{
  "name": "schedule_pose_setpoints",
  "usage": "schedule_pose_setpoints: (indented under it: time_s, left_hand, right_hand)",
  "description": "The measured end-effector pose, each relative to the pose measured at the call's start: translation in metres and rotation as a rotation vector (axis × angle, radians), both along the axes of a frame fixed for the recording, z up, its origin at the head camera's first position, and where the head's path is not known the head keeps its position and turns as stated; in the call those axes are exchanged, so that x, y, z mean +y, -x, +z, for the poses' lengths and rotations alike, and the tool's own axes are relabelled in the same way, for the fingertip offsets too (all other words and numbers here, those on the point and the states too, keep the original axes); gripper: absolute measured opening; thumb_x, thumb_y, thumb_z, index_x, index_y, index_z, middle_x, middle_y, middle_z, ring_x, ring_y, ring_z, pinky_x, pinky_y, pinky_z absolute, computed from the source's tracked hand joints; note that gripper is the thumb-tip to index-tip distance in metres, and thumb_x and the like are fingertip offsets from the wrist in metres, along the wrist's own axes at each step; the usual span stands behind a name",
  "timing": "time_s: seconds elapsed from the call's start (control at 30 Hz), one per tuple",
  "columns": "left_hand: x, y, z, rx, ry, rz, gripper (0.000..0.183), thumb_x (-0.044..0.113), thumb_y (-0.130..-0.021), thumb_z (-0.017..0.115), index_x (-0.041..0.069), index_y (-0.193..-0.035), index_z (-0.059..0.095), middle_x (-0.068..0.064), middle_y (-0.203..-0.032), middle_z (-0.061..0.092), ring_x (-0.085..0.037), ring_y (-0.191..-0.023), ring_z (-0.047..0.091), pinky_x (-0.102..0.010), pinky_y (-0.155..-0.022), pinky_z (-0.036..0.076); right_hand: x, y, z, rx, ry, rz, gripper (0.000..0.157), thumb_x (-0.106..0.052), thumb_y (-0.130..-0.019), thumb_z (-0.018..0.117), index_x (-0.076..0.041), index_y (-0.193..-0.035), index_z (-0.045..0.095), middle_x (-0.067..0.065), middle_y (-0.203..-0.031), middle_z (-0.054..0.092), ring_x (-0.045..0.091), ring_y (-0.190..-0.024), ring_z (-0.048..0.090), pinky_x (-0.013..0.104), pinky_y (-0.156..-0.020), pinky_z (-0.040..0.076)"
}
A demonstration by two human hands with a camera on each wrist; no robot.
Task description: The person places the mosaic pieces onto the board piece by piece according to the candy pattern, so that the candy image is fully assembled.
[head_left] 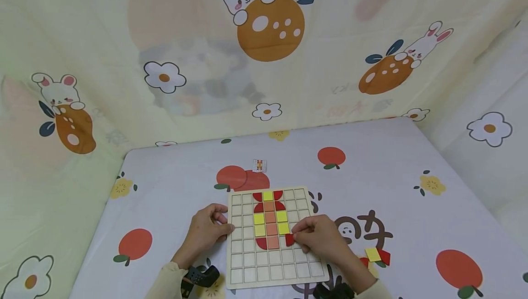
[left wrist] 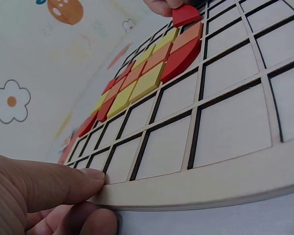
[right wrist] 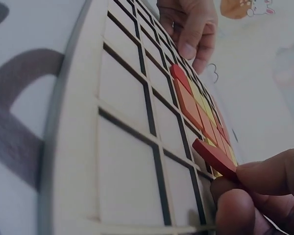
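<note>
A wooden grid board lies on the table, with red, yellow and orange tiles set in its middle columns. At its left edge my left hand grips the frame, thumb on top and fingers against the side, as the left wrist view shows. My right hand pinches a red tile with one rounded side between thumb and fingers. That tile is tilted over the grid, to the right of the lowest orange tile. A matching red tile fills the cell on the orange tile's left.
Beside my right forearm lies a small pile of loose tiles, red and yellow, partly hidden by the arm. Behind the board is a small printed pattern card. A patterned cloth hangs at the table's back edge.
</note>
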State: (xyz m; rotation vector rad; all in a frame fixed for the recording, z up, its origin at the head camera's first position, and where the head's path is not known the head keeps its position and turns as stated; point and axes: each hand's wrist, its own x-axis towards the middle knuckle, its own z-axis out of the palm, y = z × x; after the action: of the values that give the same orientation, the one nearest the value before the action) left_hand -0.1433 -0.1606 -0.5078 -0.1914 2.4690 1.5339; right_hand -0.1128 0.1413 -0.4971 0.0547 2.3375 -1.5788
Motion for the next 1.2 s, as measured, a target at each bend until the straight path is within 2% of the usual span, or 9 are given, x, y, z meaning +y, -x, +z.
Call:
schedule_pose_setpoints:
  time_s: [0.2, 0.67, 0.93, 1.2]
  left_hand:
    - [0.0, 0.0, 0.001, -0.001, 0.004, -0.002, 0.043, 0.001, -0.082, 0.085, 0.001, -0.121, 0.065, -0.007, -0.088, 0.063, -0.017, -0.064, 0.059, -0.026, -0.055, 0.056]
    - [-0.001, 0.001, -0.001, 0.005, -0.004, -0.006, 0.043, 0.001, -0.083, 0.084, 0.001, -0.121, 0.065, -0.007, -0.088, 0.063, -0.017, -0.063, 0.06, -0.026, -0.055, 0.055]
    - [-0.001, 0.001, -0.002, 0.011, -0.004, -0.008, 0.043, 0.001, -0.083, 0.084, 0.0, -0.122, 0.065, -0.007, -0.088, 0.063, -0.017, -0.063, 0.06, -0.026, -0.055, 0.056]
    - [-0.002, 0.001, -0.002, 0.016, -0.01, -0.007, 0.043, 0.0, -0.083, 0.084, 0.0, -0.121, 0.065, -0.007, -0.087, 0.063, -0.017, -0.063, 0.06, -0.025, -0.055, 0.055]
  right_hand:
    - [-0.008, -0.002, 0.002, 0.008, -0.045, -0.017, 0.004, -0.005, -0.087, 0.078, -0.006, -0.09, 0.078, 0.003, -0.068, 0.068, 0.015, -0.054, 0.058, 0.027, -0.051, 0.049]
    - [-0.013, -0.003, 0.002, 0.039, -0.036, 0.011, 0.004, -0.005, -0.087, 0.079, -0.003, -0.09, 0.077, 0.002, -0.073, 0.072, 0.015, -0.059, 0.06, 0.026, -0.052, 0.05]
    - [-0.014, -0.006, 0.003, 0.064, -0.06, -0.004, 0.004, -0.005, -0.085, 0.08, -0.005, -0.088, 0.078, 0.001, -0.074, 0.072, 0.014, -0.063, 0.061, 0.024, -0.055, 0.049]
    - [-0.015, -0.005, 0.003, 0.086, -0.081, 0.024, 0.005, -0.005, -0.083, 0.079, -0.007, -0.086, 0.078, -0.002, -0.073, 0.071, 0.014, -0.067, 0.061, 0.025, -0.059, 0.05]
